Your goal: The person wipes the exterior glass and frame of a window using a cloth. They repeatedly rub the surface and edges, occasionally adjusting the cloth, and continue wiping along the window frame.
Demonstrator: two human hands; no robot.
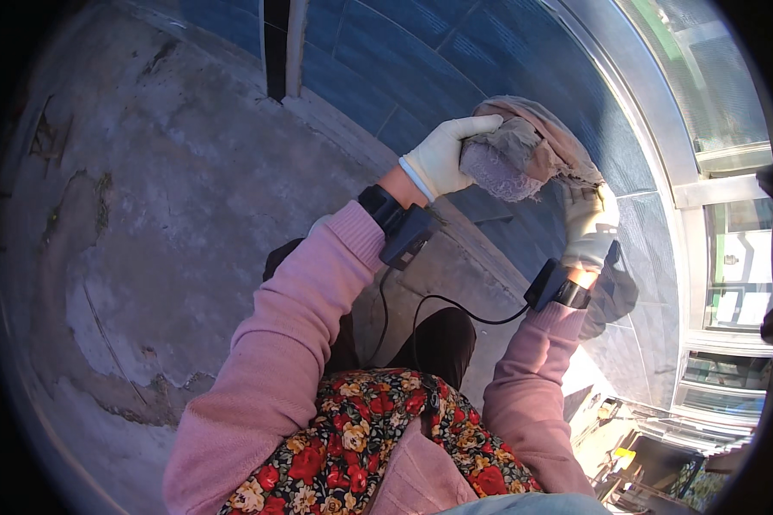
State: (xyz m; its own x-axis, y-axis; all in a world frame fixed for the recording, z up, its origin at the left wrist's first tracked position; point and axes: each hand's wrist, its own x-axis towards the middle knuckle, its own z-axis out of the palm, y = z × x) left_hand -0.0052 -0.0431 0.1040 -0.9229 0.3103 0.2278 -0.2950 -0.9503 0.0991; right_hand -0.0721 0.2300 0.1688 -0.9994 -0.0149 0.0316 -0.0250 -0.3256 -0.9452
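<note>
A bunched, worn cloth, grey-mauve and dusty pink with frayed edges, is held up in front of the blue tiled wall. My left hand, in a whitish work glove, grips its left side with the thumb laid over the top. At its lower right corner, my right hand, gloved the same way, has its fingers on the cloth's edge. The cloth covers some of my fingertips on both hands. Each wrist carries a black strap with a dark device, and a black cable hangs between them.
Stained concrete ground with cracks and a thin stick lies to the left. A narrow dark post breaks the tiled wall. Metal-framed windows curve along the right. Sunlit clutter stands at the lower right.
</note>
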